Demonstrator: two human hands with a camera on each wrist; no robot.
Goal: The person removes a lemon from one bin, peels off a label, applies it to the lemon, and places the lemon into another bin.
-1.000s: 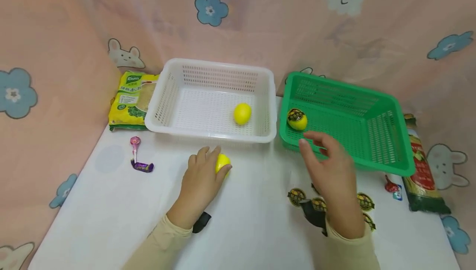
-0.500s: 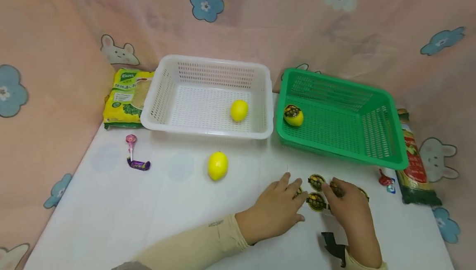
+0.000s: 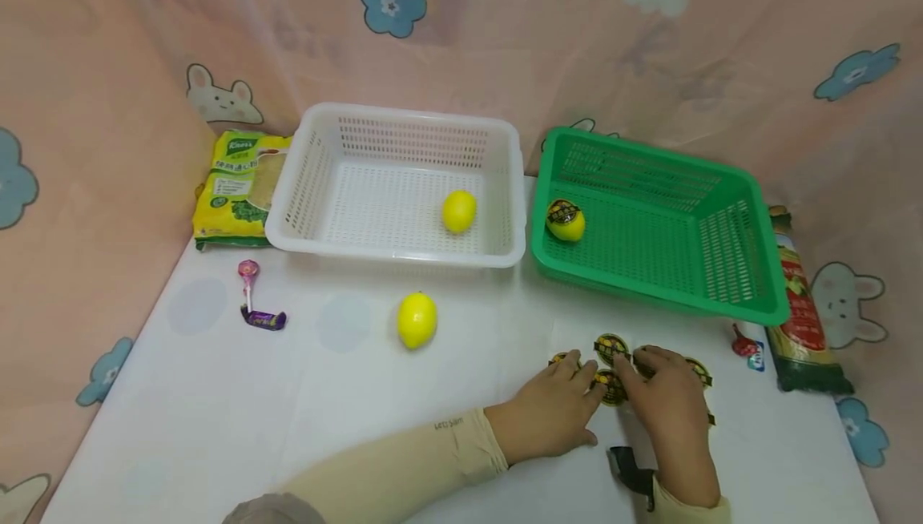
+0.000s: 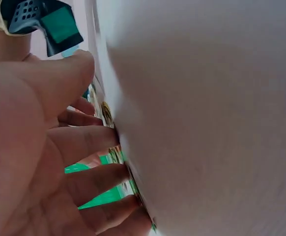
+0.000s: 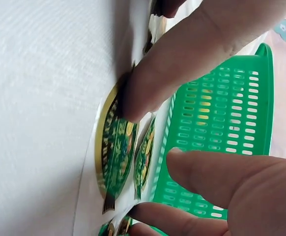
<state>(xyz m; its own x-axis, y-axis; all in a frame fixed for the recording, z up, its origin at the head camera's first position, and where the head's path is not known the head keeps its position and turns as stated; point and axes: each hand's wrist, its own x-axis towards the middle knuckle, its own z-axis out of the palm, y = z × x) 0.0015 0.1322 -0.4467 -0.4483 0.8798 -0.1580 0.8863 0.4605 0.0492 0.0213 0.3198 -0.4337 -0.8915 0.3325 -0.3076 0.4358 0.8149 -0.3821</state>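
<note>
My left hand [image 3: 551, 420] lies with outstretched fingers over a group of round black-and-gold stickers [image 3: 611, 347], fingertips [image 4: 101, 179] down at the sheet. Beside it, my right hand [image 3: 672, 408] bends over the same stickers. In the right wrist view its thumb [image 5: 153, 83] touches one round sticker [image 5: 114, 152], while the index finger [image 5: 197, 169] stays apart from it. A yellow lemon [image 3: 417, 320] rests on the table. Another lemon [image 3: 459, 211] sits in the white basket [image 3: 392, 255], and a lemon with a sticker [image 3: 566, 221] is in the green basket [image 3: 649, 292].
A yellow Knorr bag [image 3: 234, 191] leans left of the white basket. On the left lie a pink lollipop [image 3: 248, 272] and a purple wrapped candy [image 3: 264, 320]. A red lollipop [image 3: 744, 343] and a red-and-green food packet [image 3: 804, 316] are at the right.
My left hand has let go of the lemon, leaving it on the table, and moved right to the stickers. The right hand has come down from the green basket to the stickers.
</note>
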